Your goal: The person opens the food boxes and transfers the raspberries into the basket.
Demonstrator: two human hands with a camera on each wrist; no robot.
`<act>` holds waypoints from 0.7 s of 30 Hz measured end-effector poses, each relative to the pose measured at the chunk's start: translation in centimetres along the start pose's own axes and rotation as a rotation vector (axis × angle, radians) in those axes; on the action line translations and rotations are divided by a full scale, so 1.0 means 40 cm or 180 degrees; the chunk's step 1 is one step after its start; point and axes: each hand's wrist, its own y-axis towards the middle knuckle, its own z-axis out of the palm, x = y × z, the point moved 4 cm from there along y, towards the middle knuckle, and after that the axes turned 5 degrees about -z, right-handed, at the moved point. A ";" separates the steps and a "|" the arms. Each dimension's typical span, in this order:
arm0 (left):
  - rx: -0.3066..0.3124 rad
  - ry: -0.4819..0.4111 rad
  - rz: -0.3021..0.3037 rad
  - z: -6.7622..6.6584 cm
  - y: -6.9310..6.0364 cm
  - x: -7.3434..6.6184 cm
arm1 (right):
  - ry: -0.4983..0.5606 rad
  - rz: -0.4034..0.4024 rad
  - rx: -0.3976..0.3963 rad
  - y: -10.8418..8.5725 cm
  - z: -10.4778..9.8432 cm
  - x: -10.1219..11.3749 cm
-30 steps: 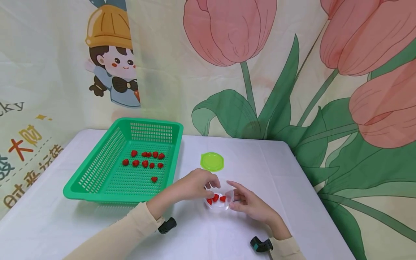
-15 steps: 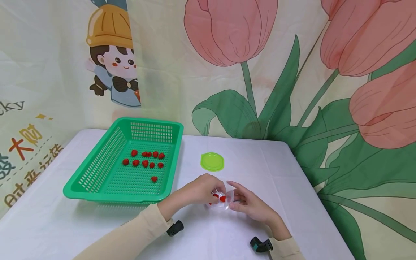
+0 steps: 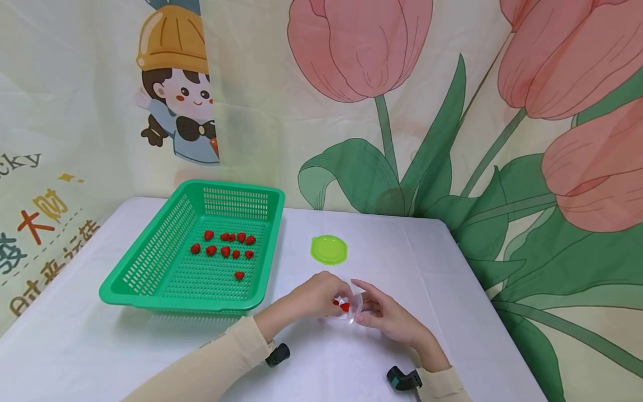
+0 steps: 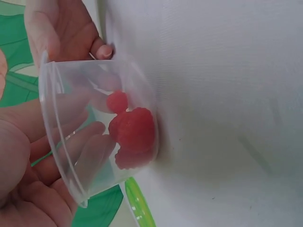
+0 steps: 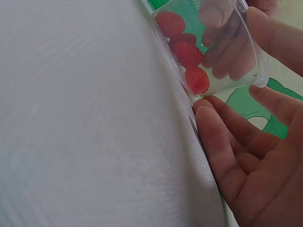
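A clear plastic cup [image 3: 355, 300] stands on the white table between the hands, with several red raspberries [image 4: 136, 130] lying at its bottom. Over the cup's left side is my left hand [image 3: 324, 293]; its bent, spread fingers reach through the mouth, close to the raspberries. No berry is plainly pinched there. My right hand [image 3: 385, 312] holds the cup from the right, one finger at the rim and the thumb low on the wall. Through the cup wall in the right wrist view, left fingers [image 5: 229, 54] show beside the berries [image 5: 187, 54].
A green plastic basket [image 3: 201, 306] stands at the left with several raspberries [image 3: 225, 252] on its floor. Behind the cup lies a lime-green lid [image 3: 329, 249]. A printed cloth with tulips [image 3: 372, 44] hangs behind the white-covered table [image 3: 402, 240].
My left hand has moved right and lower into the cup, covering more of the berries in the head view. The right hand and the cup have stayed put.
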 end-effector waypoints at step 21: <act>-0.0202 0.0399 0.0111 0.032 0.012 0.002 | -0.0022 -0.0002 -0.0008 -0.001 0.001 0.005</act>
